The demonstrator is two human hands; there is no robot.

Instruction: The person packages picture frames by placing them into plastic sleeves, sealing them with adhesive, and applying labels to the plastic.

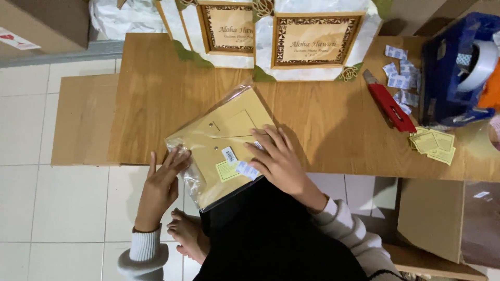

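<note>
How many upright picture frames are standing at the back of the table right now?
2: one frame at the back centre, cut off by the top edge, and another frame just right of it. More may be hidden beyond the picture's edge.

A small home packing workspace set up at floor level, seen from above. A low wooden worktop (156,93) sits directly on a white tiled floor (57,208), and the person's bare foot (188,234) shows beneath them. Two finished photo frames (312,41) stand along the far edge of the worktop. Packing supplies lie about: a red box cutter (390,106), loose small sticker labels (401,78), a stack of yellow paper slips (435,143), and a blue basket (448,78) holding a tape roll (482,65). Cardboard boxes (432,218) stand around the worktop.
</note>
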